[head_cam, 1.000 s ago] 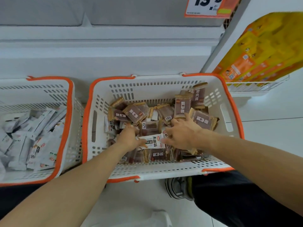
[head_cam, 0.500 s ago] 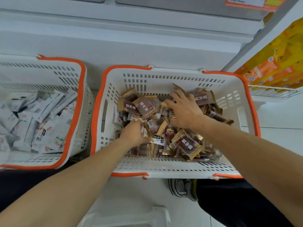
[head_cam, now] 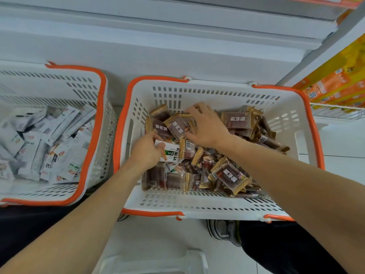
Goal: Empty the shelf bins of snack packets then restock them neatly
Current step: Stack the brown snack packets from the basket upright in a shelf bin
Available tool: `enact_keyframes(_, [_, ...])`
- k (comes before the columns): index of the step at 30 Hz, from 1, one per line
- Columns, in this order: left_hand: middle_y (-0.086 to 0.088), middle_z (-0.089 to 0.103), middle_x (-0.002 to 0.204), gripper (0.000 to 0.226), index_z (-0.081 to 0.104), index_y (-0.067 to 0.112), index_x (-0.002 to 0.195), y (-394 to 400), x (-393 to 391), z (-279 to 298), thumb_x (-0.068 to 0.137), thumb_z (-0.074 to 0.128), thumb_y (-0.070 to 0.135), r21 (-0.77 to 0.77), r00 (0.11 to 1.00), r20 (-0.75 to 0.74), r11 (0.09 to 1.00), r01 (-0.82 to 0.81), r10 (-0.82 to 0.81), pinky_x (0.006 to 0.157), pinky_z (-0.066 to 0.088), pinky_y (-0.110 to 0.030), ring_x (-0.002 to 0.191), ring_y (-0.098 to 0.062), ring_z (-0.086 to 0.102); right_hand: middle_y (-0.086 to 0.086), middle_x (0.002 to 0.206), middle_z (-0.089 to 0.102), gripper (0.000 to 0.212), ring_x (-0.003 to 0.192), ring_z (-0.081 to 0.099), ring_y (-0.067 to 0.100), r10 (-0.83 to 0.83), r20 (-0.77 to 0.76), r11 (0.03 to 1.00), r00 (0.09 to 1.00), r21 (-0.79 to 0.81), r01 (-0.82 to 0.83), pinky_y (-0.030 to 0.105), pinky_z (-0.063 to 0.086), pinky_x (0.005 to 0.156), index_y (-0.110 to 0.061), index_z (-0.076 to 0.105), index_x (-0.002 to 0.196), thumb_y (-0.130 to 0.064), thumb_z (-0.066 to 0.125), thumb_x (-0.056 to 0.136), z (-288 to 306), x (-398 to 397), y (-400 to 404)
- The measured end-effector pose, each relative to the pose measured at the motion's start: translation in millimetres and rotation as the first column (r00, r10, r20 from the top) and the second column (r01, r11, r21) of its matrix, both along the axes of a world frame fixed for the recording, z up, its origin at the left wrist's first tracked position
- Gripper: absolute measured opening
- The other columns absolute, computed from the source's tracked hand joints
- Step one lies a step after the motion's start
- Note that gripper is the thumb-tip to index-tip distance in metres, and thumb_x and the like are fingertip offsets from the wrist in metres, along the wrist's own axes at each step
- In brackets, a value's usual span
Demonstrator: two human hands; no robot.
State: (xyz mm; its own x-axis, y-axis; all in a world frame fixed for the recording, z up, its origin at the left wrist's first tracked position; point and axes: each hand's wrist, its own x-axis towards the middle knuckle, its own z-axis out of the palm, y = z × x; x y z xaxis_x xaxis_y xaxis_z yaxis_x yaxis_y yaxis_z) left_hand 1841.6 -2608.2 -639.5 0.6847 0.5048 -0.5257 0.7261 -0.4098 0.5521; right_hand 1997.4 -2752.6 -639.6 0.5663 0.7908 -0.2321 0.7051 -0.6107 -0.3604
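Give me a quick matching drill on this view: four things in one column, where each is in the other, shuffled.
Things:
1. white packet
2. brown packets
3. grey-white sachets
4. yellow-orange boxes

Places:
A. on the wire shelf at far right
B. heaped in the middle basket
C. pinched in the left hand
D. filling the left basket

Pairs: 1-C, 2-B, 3-D, 4-A

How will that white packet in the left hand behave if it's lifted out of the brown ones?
The white packet looks like thin, flat film, so probably light and a bit floppy. Its glossy wrapper may slip in the left hand. Brown packets overlap its edges, so some could shift as it comes out.
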Motion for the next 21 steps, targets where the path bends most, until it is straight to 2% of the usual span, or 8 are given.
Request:
enact_keyframes(2, [-0.009,0.066,0.111,0.019,0.055,0.011,0.118,0.3,-3.8,0.1,0.1,0.058,0.017,-0.014,0.998,-0.038,0.999,-0.044,0.044,0.077,0.056,-0.036,0.098,-0.027,0.065,0.013,0.149,0.035,0.08,0.135,0.039,0.037,0.094,-0.07,0.99,0.993,-0.102,-0.101,0.056,0.042,0.108,-0.027,0.034,0.151,-0.054,0.067,0.084,-10.8,-1.9,21.3])
enact_keyframes(4, [-0.012,0.065,0.118,0.024,0.052,0.01,0.122,-4.4,-11.1,-4.6,0.099,0.058,0.013,-0.071,0.989,-0.09,0.99,-0.124,0.118,0.065,0.053,-0.03,0.101,-0.026,0.065,0.014,0.157,0.027,0.091,0.141,0.032,0.04,0.135,-0.086,0.97,0.987,-0.19,-0.15,0.062,0.034,0.112,-0.034,0.023,0.156,-0.061,0.069,0.082,-21.1,-3.7,43.6])
enact_keyframes(6, [-0.01,0.064,0.117,0.03,0.052,0.01,0.125,-13.3,-18.6,-9.1,0.097,0.061,0.011,-0.135,0.969,-0.142,0.965,-0.223,0.204,0.051,0.046,-0.022,0.092,-0.023,0.064,0.013,0.16,0.021,0.1,0.144,0.025,0.043,0.175,-0.066,0.938,0.982,-0.292,-0.186,0.068,0.027,0.112,-0.042,0.012,0.157,-0.069,0.068,0.078,-31.4,-6.9,64.6])
enact_keyframes(9, [-0.011,0.068,0.114,0.027,0.055,0.011,0.117,-24.2,-24.7,-20.5,0.092,0.065,0.006,-0.214,0.93,-0.128,0.906,-0.366,0.345,0.05,0.049,-0.023,0.086,-0.023,0.064,0.017,0.158,0.023,0.112,0.142,0.025,0.047,0.192,-0.02,0.911,0.981,-0.368,-0.186,0.071,0.028,0.108,-0.045,0.005,0.155,-0.077,0.07,0.069,-44.3,-14.5,85.8])
enact_keyframes(12, [-0.012,0.067,0.119,0.035,0.056,0.009,0.124,-27.6,-24.9,-25.0,0.09,0.066,0.005,-0.236,0.914,-0.114,0.883,-0.406,0.39,0.049,0.045,-0.021,0.086,-0.023,0.062,0.021,0.153,0.033,0.103,0.137,0.035,0.047,0.204,0.013,0.923,0.979,-0.337,-0.188,0.065,0.032,0.109,-0.041,0.011,0.156,-0.068,0.07,0.076,-53.2,-14.2,89.8])
enact_keyframes(16, [-0.013,0.067,0.119,0.033,0.057,0.008,0.126,-27.4,-22.6,-25.2,0.093,0.06,0.002,-0.303,0.907,-0.124,0.855,-0.421,0.403,0.042,0.044,-0.014,0.085,-0.022,0.062,0.016,0.148,0.043,0.079,0.13,0.046,0.039,0.238,-0.076,0.947,0.968,-0.202,-0.249,0.049,0.039,0.11,-0.037,0.027,0.156,-0.032,0.07,0.089,-54.1,1.4,83.7])
enact_keyframes(18, [-0.013,0.069,0.11,0.029,0.059,0.007,0.12,-26.1,-22.7,-23.9,0.093,0.06,0.0,-0.327,0.902,-0.123,0.841,-0.431,0.415,0.048,0.047,-0.019,0.079,-0.02,0.064,0.015,0.149,0.044,0.075,0.132,0.046,0.036,0.266,-0.136,0.942,0.954,-0.174,-0.288,0.042,0.037,0.111,-0.03,0.034,0.155,-0.025,0.071,0.089,-45.5,10.2,79.9])
enact_keyframes(21, [-0.005,0.068,0.086,0.019,0.057,0.011,0.111,-26.2,-23.6,-18.7,0.094,0.058,0.002,-0.35,0.905,-0.122,0.835,-0.423,0.408,0.052,0.049,-0.02,0.063,-0.008,0.061,0.012,0.147,0.051,0.068,0.132,0.048,0.032,0.272,-0.19,0.948,0.944,-0.117,-0.296,0.037,0.037,0.11,-0.02,0.046,0.149,-0.025,0.073,0.087,-27.3,23.0,65.9])
